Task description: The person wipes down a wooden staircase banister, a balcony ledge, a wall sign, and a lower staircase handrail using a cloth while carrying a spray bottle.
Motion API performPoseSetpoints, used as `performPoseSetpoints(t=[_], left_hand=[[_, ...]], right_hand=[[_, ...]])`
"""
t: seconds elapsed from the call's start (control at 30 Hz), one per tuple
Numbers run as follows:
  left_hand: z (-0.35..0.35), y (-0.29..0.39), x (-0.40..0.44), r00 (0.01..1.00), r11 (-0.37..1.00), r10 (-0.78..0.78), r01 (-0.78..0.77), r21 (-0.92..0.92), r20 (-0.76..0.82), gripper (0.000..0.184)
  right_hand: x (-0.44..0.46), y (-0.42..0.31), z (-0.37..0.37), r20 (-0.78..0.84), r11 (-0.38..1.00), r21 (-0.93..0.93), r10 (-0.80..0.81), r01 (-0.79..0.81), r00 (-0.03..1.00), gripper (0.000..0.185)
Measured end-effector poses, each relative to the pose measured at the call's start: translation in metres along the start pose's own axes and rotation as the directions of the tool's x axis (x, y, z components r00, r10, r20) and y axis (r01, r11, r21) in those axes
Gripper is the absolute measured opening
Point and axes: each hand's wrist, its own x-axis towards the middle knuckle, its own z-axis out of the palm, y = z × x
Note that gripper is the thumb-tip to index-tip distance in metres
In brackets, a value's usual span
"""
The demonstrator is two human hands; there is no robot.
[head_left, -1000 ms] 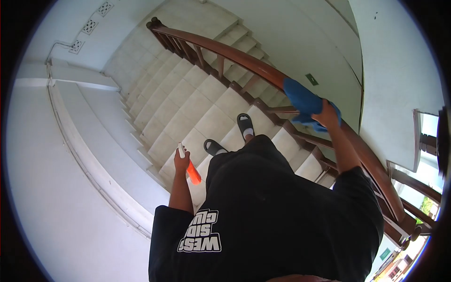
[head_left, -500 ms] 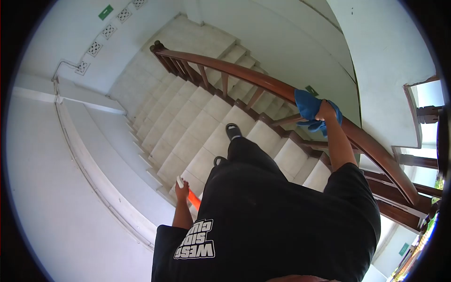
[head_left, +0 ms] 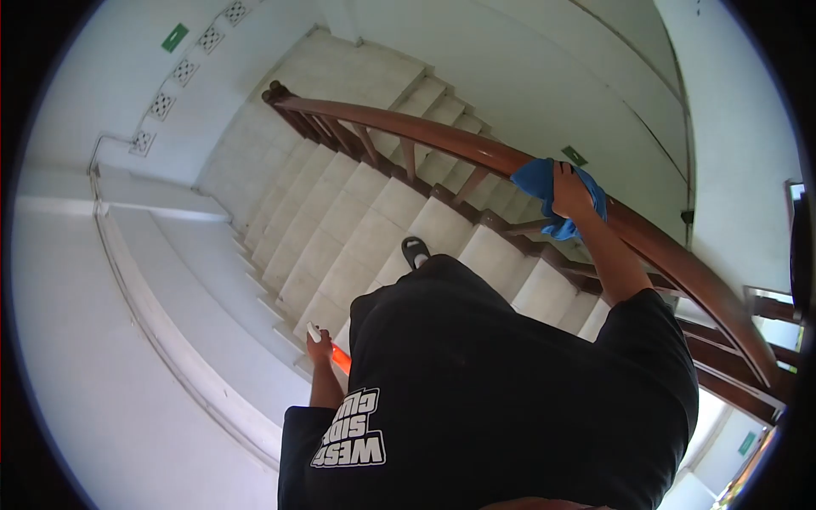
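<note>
My right hand (head_left: 572, 194) presses a blue cloth (head_left: 534, 178) onto the top of the brown wooden handrail (head_left: 408, 127), with the fingers bent over it. Part of the cloth hangs down the near side of the rail. Low at my left side, my left hand (head_left: 319, 347) is closed around a spray bottle (head_left: 341, 359) with an orange body and a white head. My shirt hides the bottle's lower end.
Pale tiled stairs (head_left: 340, 212) descend ahead to a landing, and one sandalled foot (head_left: 415, 252) shows on a step. Wooden balusters (head_left: 410, 160) stand under the rail. A white wall (head_left: 153, 340) runs along the left.
My right hand and the cloth have shifted slightly along the rail, and the fingers now reach further over the cloth. My second foot has gone out of sight behind my clothes.
</note>
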Motion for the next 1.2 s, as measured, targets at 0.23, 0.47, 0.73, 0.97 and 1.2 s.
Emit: performPoseSetpoints(t=[0.23, 0.47, 0.73, 0.97, 1.2], left_hand=[[0.106, 0.08, 0.125, 0.841, 0.831, 0.54, -0.527, 0.179, -0.032, 0.043], [0.183, 0.231, 0.14, 0.756, 0.757, 0.645, -0.652, 0.045, 0.107, 0.042], [0.255, 0.281, 0.128, 0.55, 0.554, 0.775, -0.828, 0.085, 0.312, 0.042], [0.249, 0.273, 0.116, 0.601, 0.621, 0.718, -0.781, 0.067, 0.351, 0.04], [0.231, 0.262, 0.123, 0.592, 0.607, 0.706, -0.789, 0.1, 0.387, 0.039]], right_hand=[[0.038, -0.026, 0.011, 0.009, 0.994, -0.008, -0.112, 0.112, 0.994, 0.092], [0.043, -0.031, -0.007, 0.09, 0.982, 0.153, -0.121, 0.107, 0.988, 0.101], [0.082, -0.069, 0.026, 0.027, 0.98, 0.183, -0.082, 0.075, 0.996, 0.092], [0.138, -0.119, 0.075, -0.152, 0.98, 0.182, -0.049, 0.077, 0.987, 0.082], [0.172, -0.156, 0.08, -0.212, 0.99, 0.131, -0.018, 0.047, 0.977, 0.066]])
